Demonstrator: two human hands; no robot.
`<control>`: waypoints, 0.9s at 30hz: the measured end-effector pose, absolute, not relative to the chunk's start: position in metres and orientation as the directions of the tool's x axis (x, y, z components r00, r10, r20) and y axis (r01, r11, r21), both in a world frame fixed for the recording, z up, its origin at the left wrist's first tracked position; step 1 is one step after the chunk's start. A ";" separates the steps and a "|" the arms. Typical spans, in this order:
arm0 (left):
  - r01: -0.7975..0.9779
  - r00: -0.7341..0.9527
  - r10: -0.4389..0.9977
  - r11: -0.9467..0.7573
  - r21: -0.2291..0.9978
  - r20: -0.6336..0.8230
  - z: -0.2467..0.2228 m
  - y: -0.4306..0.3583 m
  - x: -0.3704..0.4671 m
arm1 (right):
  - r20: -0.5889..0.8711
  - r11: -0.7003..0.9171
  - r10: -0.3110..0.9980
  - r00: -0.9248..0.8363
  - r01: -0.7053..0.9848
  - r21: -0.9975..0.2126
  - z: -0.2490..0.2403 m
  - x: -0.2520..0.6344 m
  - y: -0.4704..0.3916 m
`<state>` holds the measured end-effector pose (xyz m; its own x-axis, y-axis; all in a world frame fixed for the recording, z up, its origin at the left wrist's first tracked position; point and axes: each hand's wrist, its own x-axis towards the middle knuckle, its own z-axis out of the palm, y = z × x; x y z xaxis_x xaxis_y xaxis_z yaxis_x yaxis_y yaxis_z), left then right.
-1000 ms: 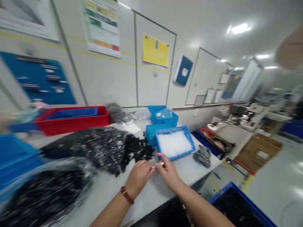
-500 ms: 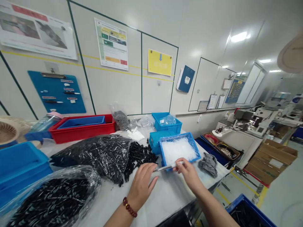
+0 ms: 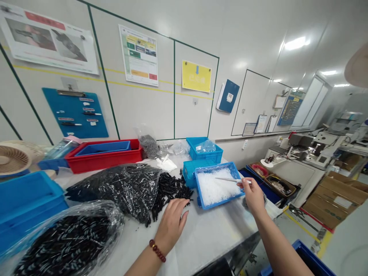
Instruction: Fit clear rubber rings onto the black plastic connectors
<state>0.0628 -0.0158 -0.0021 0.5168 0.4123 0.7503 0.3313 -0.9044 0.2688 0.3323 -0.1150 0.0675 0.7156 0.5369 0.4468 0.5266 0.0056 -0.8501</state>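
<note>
My right hand (image 3: 252, 193) grips slim metal tweezers (image 3: 230, 179) at their back end, and their tip points left over a blue tray (image 3: 204, 206) heaped with small white translucent pieces (image 3: 216, 188). My left hand (image 3: 173, 216), with a beaded bracelet (image 3: 157, 251) at the wrist, is palm down at the near edge of a pile of black parts (image 3: 172, 188). Its fingers lie close together with the thumb apart; whether anything small is under the fingertips is hidden.
Left of the pile lie a plastic bag of black parts (image 3: 120, 188) and an open bag (image 3: 66, 241) of more. A red bin (image 3: 106, 161) and a turquoise bin (image 3: 204, 153) stand behind. A grey cloth (image 3: 263, 200) is partly behind my right hand.
My right hand has moved right and up with the tweezers, away from my left hand to over the tray. My left hand has barely moved.
</note>
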 end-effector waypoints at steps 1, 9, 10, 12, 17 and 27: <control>0.330 0.522 0.414 -0.904 0.271 0.746 -0.002 -0.015 0.063 | 0.446 -0.012 0.541 0.713 0.537 -0.843 0.067 0.332 -0.118; 0.318 0.537 0.420 -0.904 0.286 0.731 -0.002 -0.015 0.064 | 0.422 -0.091 0.597 0.682 0.581 -0.809 0.062 0.324 -0.142; 0.320 0.543 0.422 -0.903 0.286 0.726 -0.002 -0.015 0.064 | 0.425 -0.090 0.607 0.672 0.589 -0.803 0.062 0.323 -0.144; 0.324 0.553 0.427 -0.901 0.287 0.715 -0.003 -0.014 0.063 | 0.429 -0.089 0.625 0.652 0.606 -0.791 0.060 0.320 -0.146; 0.331 0.556 0.434 -0.898 0.290 0.709 -0.005 -0.013 0.063 | 0.422 -0.099 0.673 0.607 0.639 -0.763 0.054 0.318 -0.145; 0.328 0.574 0.438 -0.897 0.296 0.692 -0.005 -0.012 0.062 | 0.428 -0.086 0.719 0.548 0.681 -0.727 0.052 0.318 -0.140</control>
<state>0.0625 -0.0124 -0.0049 0.5742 0.4377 0.6919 0.3276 -0.8973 0.2958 0.3180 -0.1400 0.0522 0.5477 0.7189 0.4281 0.6810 -0.0858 -0.7272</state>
